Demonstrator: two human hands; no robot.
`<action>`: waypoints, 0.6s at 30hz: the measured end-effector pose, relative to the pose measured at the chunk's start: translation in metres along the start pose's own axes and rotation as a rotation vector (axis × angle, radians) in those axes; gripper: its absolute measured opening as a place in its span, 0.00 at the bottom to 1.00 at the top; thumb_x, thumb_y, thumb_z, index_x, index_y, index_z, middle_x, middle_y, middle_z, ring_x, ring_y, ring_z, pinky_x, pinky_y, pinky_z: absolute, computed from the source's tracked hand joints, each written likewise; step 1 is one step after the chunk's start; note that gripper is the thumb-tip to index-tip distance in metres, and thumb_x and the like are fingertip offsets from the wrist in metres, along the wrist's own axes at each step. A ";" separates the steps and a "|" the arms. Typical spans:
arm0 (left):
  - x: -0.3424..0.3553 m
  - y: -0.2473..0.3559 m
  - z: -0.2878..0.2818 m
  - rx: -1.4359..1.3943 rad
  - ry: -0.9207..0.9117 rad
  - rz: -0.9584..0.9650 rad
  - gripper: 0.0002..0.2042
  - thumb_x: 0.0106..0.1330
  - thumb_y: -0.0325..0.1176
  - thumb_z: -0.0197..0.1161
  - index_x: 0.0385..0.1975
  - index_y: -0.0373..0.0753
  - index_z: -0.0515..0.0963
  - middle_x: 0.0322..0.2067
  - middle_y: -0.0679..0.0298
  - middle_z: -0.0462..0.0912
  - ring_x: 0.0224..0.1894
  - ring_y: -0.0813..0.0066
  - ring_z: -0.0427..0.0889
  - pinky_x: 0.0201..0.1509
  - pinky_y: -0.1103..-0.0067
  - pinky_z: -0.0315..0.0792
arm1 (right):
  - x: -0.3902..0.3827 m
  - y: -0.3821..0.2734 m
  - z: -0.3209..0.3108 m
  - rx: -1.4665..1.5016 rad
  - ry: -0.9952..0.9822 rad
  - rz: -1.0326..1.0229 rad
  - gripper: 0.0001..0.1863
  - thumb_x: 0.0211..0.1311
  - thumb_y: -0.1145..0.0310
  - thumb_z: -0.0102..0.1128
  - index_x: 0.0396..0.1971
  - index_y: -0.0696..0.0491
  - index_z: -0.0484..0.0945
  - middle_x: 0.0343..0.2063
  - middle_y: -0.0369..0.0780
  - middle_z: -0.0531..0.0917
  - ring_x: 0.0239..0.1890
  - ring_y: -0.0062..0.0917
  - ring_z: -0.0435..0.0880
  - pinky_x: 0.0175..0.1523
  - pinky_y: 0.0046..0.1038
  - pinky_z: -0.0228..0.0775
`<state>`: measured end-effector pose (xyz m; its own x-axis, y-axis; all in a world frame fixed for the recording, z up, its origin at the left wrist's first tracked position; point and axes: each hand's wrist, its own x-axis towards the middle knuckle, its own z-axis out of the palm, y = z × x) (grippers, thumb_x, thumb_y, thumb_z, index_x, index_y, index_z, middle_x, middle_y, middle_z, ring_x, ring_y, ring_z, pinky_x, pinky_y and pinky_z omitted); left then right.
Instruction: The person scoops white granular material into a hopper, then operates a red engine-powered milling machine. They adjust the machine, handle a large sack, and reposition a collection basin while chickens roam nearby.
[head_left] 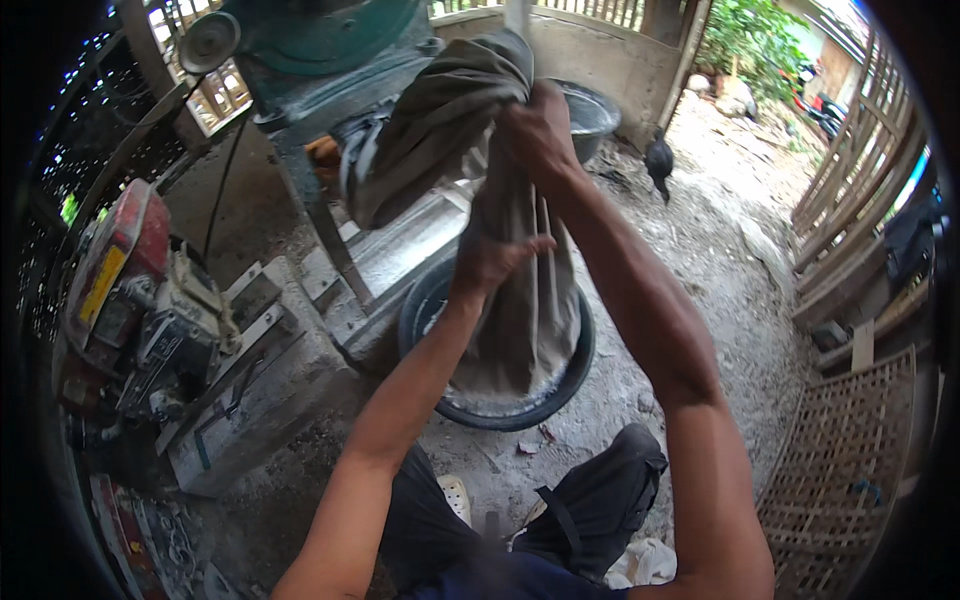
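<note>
A long grey-brown cloth (440, 110), bunched and folded over at the top, hangs down into a dark round tub (580, 370) with white powder or residue inside. My right hand (540, 130) is closed on the cloth high up, near the top of the fold. My left hand (485, 260) grips the hanging part lower down, above the tub, with its thumb side across the fabric. The upper cloth lies in front of a green machine (310, 40), hiding part of it.
A red-and-black engine (130, 250) sits at left on a concrete base (250, 420). Another round basin (595, 110) is behind my right hand, a black bird (658, 160) beside it. A woven panel (840, 460) and slatted fence (850, 180) line the right, beside an opening.
</note>
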<state>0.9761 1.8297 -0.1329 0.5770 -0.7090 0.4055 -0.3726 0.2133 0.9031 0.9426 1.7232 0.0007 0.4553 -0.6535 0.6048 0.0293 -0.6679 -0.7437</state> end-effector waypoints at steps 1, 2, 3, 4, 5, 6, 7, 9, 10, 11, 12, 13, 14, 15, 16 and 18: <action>0.006 0.001 0.006 0.085 0.136 0.148 0.47 0.40 0.38 0.84 0.62 0.33 0.64 0.56 0.54 0.74 0.58 0.63 0.74 0.63 0.73 0.68 | 0.003 -0.006 0.000 0.023 -0.064 0.062 0.17 0.50 0.68 0.59 0.42 0.56 0.81 0.32 0.52 0.85 0.36 0.51 0.84 0.44 0.42 0.75; 0.013 0.002 0.012 0.062 0.168 0.173 0.45 0.41 0.37 0.84 0.61 0.33 0.65 0.54 0.54 0.76 0.56 0.63 0.76 0.62 0.73 0.69 | 0.004 -0.012 0.000 0.103 -0.023 -0.006 0.17 0.50 0.67 0.60 0.41 0.56 0.81 0.32 0.53 0.85 0.36 0.51 0.84 0.44 0.43 0.75; 0.020 0.005 0.017 0.060 0.192 0.198 0.44 0.42 0.36 0.83 0.60 0.33 0.66 0.52 0.54 0.78 0.55 0.63 0.77 0.60 0.72 0.70 | 0.005 -0.019 0.000 0.064 -0.054 -0.006 0.17 0.49 0.67 0.61 0.41 0.56 0.81 0.32 0.53 0.85 0.36 0.50 0.84 0.44 0.43 0.76; 0.023 0.006 0.021 0.056 0.208 0.213 0.42 0.43 0.35 0.82 0.59 0.32 0.67 0.50 0.54 0.79 0.53 0.63 0.79 0.59 0.72 0.71 | 0.005 -0.025 0.000 0.055 -0.033 -0.055 0.18 0.49 0.66 0.61 0.42 0.55 0.82 0.32 0.53 0.85 0.36 0.49 0.84 0.44 0.42 0.76; 0.027 0.009 0.027 -0.128 0.353 0.327 0.32 0.47 0.33 0.78 0.52 0.31 0.72 0.43 0.54 0.83 0.46 0.63 0.82 0.53 0.71 0.74 | 0.003 -0.029 0.000 0.022 -0.053 -0.112 0.18 0.49 0.66 0.62 0.42 0.55 0.82 0.32 0.53 0.85 0.37 0.49 0.85 0.45 0.42 0.76; 0.028 0.012 0.031 -0.146 0.345 0.319 0.29 0.49 0.33 0.77 0.50 0.30 0.73 0.42 0.54 0.83 0.45 0.64 0.83 0.52 0.72 0.74 | 0.002 -0.034 -0.002 0.014 -0.133 -0.037 0.18 0.49 0.66 0.62 0.42 0.55 0.82 0.32 0.53 0.84 0.38 0.48 0.85 0.46 0.41 0.76; 0.032 0.017 0.033 -0.133 0.321 0.295 0.26 0.50 0.32 0.76 0.48 0.30 0.74 0.42 0.54 0.84 0.44 0.65 0.83 0.50 0.72 0.74 | 0.001 -0.037 -0.005 -0.004 -0.233 0.046 0.19 0.49 0.65 0.63 0.42 0.56 0.82 0.32 0.54 0.84 0.39 0.47 0.85 0.47 0.40 0.75; 0.033 0.029 0.036 -0.112 0.273 0.186 0.16 0.55 0.30 0.70 0.42 0.29 0.77 0.39 0.54 0.84 0.41 0.68 0.84 0.45 0.73 0.73 | -0.002 -0.039 -0.015 0.017 -0.295 0.101 0.27 0.47 0.66 0.65 0.49 0.62 0.77 0.38 0.56 0.84 0.47 0.44 0.84 0.53 0.34 0.73; 0.035 0.036 0.037 -0.136 0.299 0.259 0.16 0.56 0.29 0.69 0.41 0.30 0.77 0.39 0.55 0.84 0.41 0.68 0.84 0.44 0.74 0.73 | -0.005 -0.037 -0.022 0.080 -0.295 0.018 0.31 0.46 0.66 0.68 0.52 0.63 0.74 0.42 0.57 0.83 0.50 0.43 0.82 0.55 0.34 0.72; 0.036 0.044 0.041 -0.169 0.340 0.299 0.15 0.57 0.29 0.69 0.41 0.30 0.77 0.39 0.57 0.84 0.40 0.69 0.83 0.44 0.74 0.73 | -0.010 -0.032 -0.031 0.153 -0.313 -0.102 0.36 0.45 0.65 0.70 0.56 0.64 0.71 0.46 0.58 0.81 0.54 0.43 0.81 0.57 0.33 0.71; 0.038 0.054 0.043 -0.200 0.381 0.343 0.14 0.57 0.29 0.68 0.41 0.30 0.77 0.39 0.58 0.84 0.39 0.70 0.83 0.43 0.75 0.73 | -0.018 -0.025 -0.041 0.257 -0.318 -0.274 0.41 0.44 0.64 0.73 0.59 0.64 0.68 0.50 0.59 0.79 0.57 0.43 0.79 0.59 0.33 0.70; 0.038 0.063 0.043 -0.214 0.438 0.391 0.13 0.58 0.28 0.67 0.40 0.30 0.77 0.38 0.60 0.84 0.39 0.71 0.82 0.44 0.75 0.73 | -0.030 -0.015 -0.051 0.154 -0.269 -0.416 0.60 0.37 0.57 0.82 0.69 0.61 0.54 0.60 0.58 0.71 0.63 0.42 0.72 0.65 0.35 0.66; 0.039 0.072 0.042 -0.230 0.501 0.447 0.12 0.58 0.28 0.67 0.40 0.30 0.77 0.37 0.61 0.83 0.38 0.72 0.81 0.44 0.75 0.73 | -0.047 -0.003 -0.061 0.179 -0.280 -0.335 0.64 0.35 0.53 0.83 0.70 0.60 0.51 0.62 0.58 0.68 0.65 0.44 0.70 0.66 0.37 0.64; 0.042 0.082 0.043 -0.322 0.554 0.338 0.12 0.59 0.31 0.65 0.38 0.31 0.77 0.35 0.61 0.81 0.39 0.71 0.80 0.46 0.76 0.72 | -0.067 0.011 -0.069 0.231 -0.225 -0.244 0.69 0.33 0.49 0.84 0.72 0.60 0.47 0.64 0.58 0.65 0.66 0.45 0.67 0.68 0.39 0.61; 0.045 0.091 0.044 -0.523 0.593 0.305 0.12 0.60 0.35 0.63 0.37 0.33 0.77 0.33 0.62 0.80 0.40 0.71 0.79 0.47 0.77 0.71 | -0.091 0.026 -0.077 0.227 -0.269 -0.033 0.72 0.31 0.46 0.84 0.72 0.60 0.44 0.67 0.57 0.62 0.69 0.44 0.63 0.71 0.41 0.55; 0.040 0.105 0.050 -0.649 0.571 0.113 0.10 0.60 0.34 0.63 0.35 0.35 0.77 0.33 0.66 0.79 0.38 0.76 0.78 0.46 0.79 0.71 | -0.139 0.055 -0.091 0.527 -0.447 -0.064 0.70 0.38 0.56 0.84 0.74 0.56 0.38 0.71 0.50 0.51 0.73 0.39 0.54 0.75 0.38 0.44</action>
<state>0.9239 1.7904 -0.0291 0.9024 -0.2519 0.3495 -0.0624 0.7262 0.6846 0.7999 1.7446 -0.0983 0.7576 -0.3333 0.5611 0.4454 -0.3644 -0.8178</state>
